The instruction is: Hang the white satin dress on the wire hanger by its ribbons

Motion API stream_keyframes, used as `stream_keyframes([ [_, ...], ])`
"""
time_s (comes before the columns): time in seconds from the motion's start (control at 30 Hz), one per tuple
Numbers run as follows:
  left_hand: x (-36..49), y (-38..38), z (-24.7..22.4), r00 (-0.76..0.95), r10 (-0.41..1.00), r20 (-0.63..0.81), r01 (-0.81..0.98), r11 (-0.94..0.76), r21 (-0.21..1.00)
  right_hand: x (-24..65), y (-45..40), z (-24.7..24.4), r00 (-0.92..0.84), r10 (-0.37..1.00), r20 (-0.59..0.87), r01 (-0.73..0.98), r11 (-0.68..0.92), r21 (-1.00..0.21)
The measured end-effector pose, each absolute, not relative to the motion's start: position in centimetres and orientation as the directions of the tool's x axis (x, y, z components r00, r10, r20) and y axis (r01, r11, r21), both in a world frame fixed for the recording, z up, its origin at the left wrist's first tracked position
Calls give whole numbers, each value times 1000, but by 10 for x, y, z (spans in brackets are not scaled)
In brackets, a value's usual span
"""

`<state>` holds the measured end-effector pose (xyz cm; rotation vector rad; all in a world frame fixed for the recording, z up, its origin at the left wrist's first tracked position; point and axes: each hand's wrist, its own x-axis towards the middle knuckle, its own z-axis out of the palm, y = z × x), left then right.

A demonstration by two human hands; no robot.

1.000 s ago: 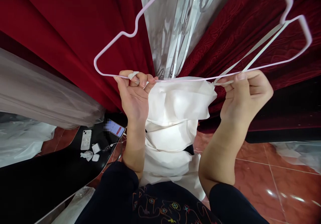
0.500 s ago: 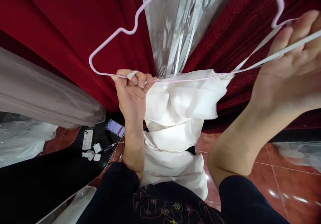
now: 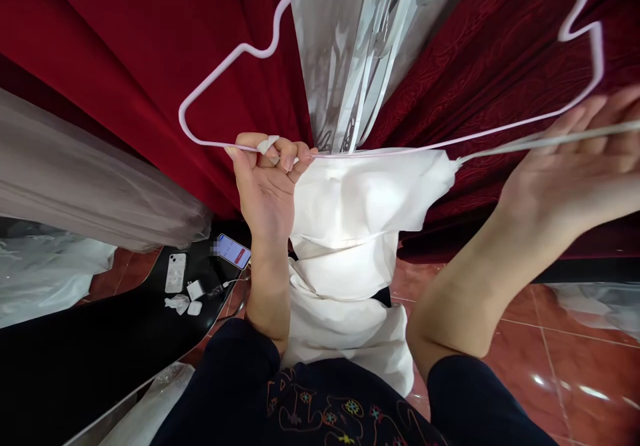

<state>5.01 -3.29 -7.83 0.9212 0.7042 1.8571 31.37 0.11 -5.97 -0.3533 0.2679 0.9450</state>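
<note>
A pale pink hanger (image 3: 215, 76) spans the upper part of the view. My left hand (image 3: 267, 183) is closed around its lower bar at the left, with a bit of white strap between the fingers. White cloth (image 3: 350, 199) hangs below the bar and falls over my lap. From its right corner a thin white strap (image 3: 520, 145) stretches to my right hand (image 3: 585, 159). That hand is at the right edge, palm up and blurred, with the strap lying across its fingers; its fingertips are partly out of view.
Red curtains (image 3: 125, 46) and a grey-white sheer panel (image 3: 330, 46) hang ahead. On a black surface (image 3: 100, 359) at the left lie a lit phone (image 3: 234, 251), a white phone (image 3: 175, 273), a charger (image 3: 195, 291) and a white case (image 3: 195, 309).
The right end of the hanger has come into fuller view. My right hand has moved lower, and the strap is now off the hanger's right side. My left hand keeps its hold.
</note>
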Motion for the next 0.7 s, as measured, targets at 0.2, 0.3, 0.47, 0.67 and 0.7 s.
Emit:
stream_keyframes([
  [0.2, 55, -32, -81, -303, 916, 263, -462, -382, 800, 299, -6, -106, 568, 822, 29, -484, 363, -796],
  [0.3, 51, -33, -83, -279, 920, 276, -462, -380, 801, 277, -14, -99, 399, 910, 113, -419, 291, -860],
  [0.47, 54, -35, -87, -277, 926, 256, -416, -356, 837, 252, -19, -77, 399, 899, 182, -582, 401, -707],
  [0.67, 50, -36, -96, -243, 936, 256, -436, -341, 833, 243, -10, -79, 415, 888, 200, -750, 458, -477],
  [0.7, 44, -36, -99, -259, 928, 267, -403, -355, 844, 243, -10, -81, 414, 888, 202, -748, 458, -480],
])
